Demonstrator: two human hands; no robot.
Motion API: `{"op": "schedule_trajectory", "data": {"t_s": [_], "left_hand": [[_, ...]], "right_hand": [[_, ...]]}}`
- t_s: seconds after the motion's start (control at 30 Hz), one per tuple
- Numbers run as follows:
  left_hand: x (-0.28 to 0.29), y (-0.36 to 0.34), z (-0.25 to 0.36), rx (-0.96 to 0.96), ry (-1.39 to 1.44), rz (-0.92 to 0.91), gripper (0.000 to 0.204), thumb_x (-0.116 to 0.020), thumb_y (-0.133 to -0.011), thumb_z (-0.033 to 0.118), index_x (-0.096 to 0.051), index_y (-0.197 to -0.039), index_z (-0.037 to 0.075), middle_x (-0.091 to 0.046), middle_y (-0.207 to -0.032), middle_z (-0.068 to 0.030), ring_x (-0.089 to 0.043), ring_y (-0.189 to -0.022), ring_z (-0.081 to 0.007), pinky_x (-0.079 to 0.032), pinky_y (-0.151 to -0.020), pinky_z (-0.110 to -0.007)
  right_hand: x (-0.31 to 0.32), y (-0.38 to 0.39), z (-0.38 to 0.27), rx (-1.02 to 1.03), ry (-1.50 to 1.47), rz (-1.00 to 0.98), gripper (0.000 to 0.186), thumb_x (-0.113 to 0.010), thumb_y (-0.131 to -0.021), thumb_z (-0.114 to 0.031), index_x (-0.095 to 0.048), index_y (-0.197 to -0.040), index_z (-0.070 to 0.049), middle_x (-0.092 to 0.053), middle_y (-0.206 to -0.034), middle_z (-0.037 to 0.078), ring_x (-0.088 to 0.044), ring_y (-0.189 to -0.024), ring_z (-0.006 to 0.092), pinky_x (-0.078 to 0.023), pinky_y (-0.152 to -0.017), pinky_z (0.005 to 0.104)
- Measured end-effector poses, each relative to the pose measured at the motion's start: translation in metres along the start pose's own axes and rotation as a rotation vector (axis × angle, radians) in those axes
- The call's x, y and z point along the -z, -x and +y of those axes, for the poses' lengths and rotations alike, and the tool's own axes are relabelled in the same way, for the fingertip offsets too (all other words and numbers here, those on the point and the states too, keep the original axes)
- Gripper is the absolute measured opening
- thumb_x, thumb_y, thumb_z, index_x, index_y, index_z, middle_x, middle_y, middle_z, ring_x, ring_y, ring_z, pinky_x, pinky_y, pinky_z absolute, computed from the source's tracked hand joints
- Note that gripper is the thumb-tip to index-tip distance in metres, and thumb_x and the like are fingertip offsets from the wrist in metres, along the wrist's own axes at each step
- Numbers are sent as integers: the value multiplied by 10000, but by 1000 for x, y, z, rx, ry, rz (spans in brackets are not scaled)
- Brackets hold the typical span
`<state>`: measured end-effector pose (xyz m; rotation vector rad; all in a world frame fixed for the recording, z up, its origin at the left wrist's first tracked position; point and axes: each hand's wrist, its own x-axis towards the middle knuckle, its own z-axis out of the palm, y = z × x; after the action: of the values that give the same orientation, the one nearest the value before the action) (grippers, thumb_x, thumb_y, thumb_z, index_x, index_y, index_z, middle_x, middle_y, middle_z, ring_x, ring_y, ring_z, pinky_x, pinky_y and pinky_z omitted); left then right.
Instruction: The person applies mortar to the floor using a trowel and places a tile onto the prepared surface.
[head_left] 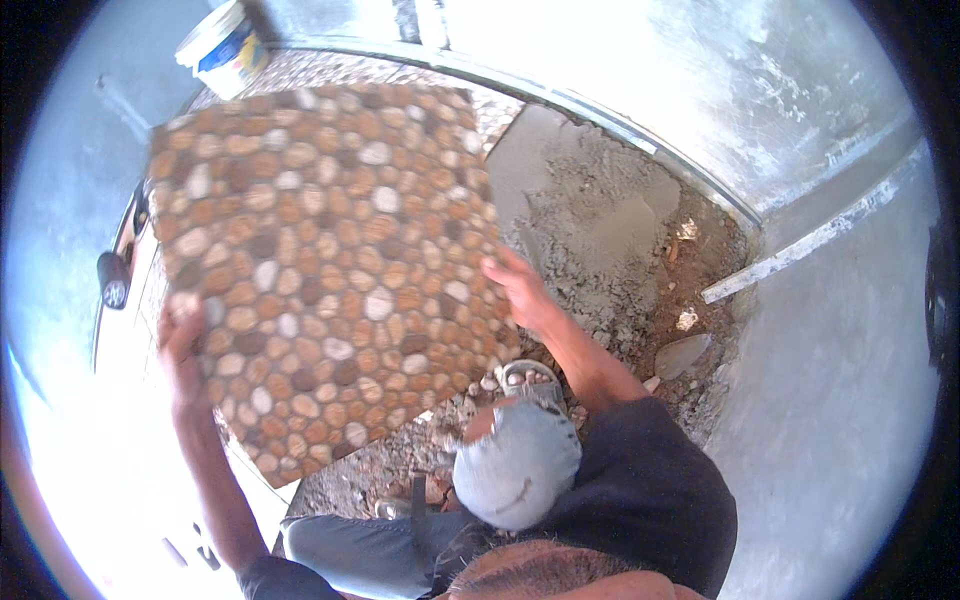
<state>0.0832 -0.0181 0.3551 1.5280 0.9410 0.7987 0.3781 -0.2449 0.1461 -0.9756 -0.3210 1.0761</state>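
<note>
A large square floor tile [335, 270] with a brown, tan and white pebble pattern is held up in front of me, tilted, by two opposite edges. My left hand [182, 335] grips its left edge, thumb over the patterned face. On the right edge my right hand [517, 285] has hold of it, with the fingers partly hidden behind the tile. Right of the tile lies a bed of wet grey mortar [590, 190], smoothed at the far end and rough nearer to me. The tile hides the floor beneath it.
A white bucket [228, 50] stands on pebble-patterned tiles [330, 70] at the far left. Grey walls [830, 330] close in the right and far sides. A pale strip [810, 225] leans near the right corner. Stones and a flat grey piece [682, 355] lie beside my sandalled foot [533, 385].
</note>
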Motion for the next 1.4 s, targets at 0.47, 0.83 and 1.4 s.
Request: {"op": "schedule_trajectory", "data": {"t_s": [0.47, 0.83, 1.4], "left_hand": [[-314, -139, -173, 569, 331, -792, 377, -555, -874, 170, -484, -1180, -38, -582, -1092, -139, -591, -985, -218, -505, -857, -354], [-451, -205, -254, 112, -196, -498, 297, -599, -750, 266, -637, -826, -18, -609, -707, -87, -557, -649, -175, -436, -605, -332], [-479, -241, -253, -48, -560, -487, 340, -578, -755, 270, -640, -940, -8, -652, -833, -156, -621, -799, -252, -462, -723, -361]], "right_hand": [[215, 91, -62, 82, -222, 798, 351, -531, -853, -249, -563, -1109, -11, -603, -1009, 107, -611, -877, 231, -497, -758, 364], [278, 61, -31, 153, -123, 1082, 340, -521, -876, -231, -550, -1114, 10, -575, -1045, 104, -572, -929, 243, -468, -792, 375], [270, 11, -47, 73, -96, 1082, 394, -519, -864, -272, -526, -1152, -2, -552, -1108, 132, -560, -980, 281, -458, -840, 418]]}}
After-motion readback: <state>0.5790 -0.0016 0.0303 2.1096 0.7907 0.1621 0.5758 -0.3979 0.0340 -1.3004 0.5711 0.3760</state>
